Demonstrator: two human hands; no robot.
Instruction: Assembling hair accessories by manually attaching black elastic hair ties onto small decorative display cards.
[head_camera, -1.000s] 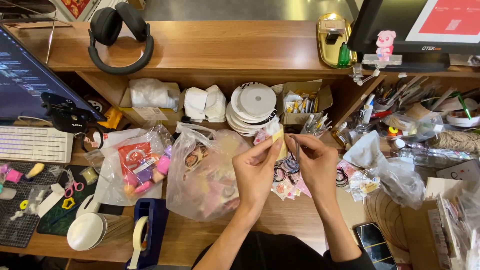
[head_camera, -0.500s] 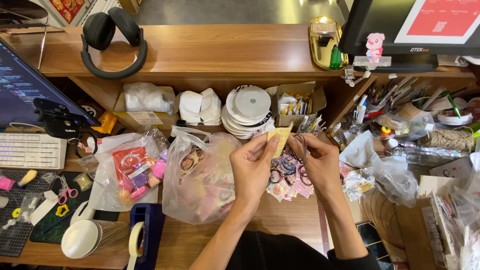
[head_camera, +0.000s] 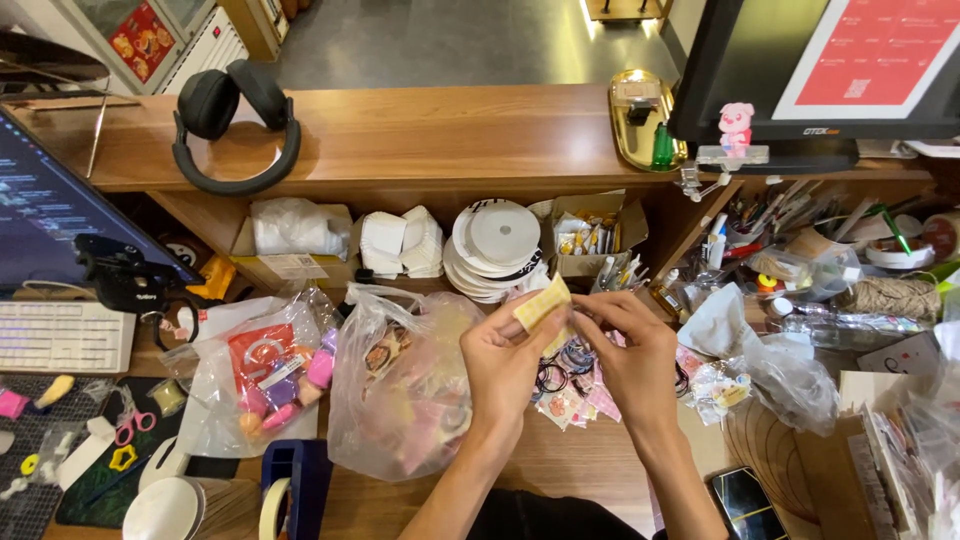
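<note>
My left hand (head_camera: 505, 362) and my right hand (head_camera: 628, 350) meet in the middle of the desk, both pinching a small pale yellow packet (head_camera: 541, 301) held up between the fingertips. Beneath the hands lies a pile of small trinkets and black hair ties (head_camera: 562, 372). A clear plastic bag (head_camera: 400, 385) stuffed with small pink and yellow items sits just left of my left hand.
A second clear bag with colourful items (head_camera: 262, 380) lies further left, by a tape dispenser (head_camera: 290, 490) and a keyboard (head_camera: 60, 338). Black headphones (head_camera: 235, 125) rest on the wooden shelf (head_camera: 420, 135). White lids (head_camera: 497, 240), crumpled bags (head_camera: 775, 365) and a phone (head_camera: 748, 503) crowd the right.
Both hands have lifted the yellow packet slightly and drawn closer together over the trinket pile. The view has tilted down a little.
</note>
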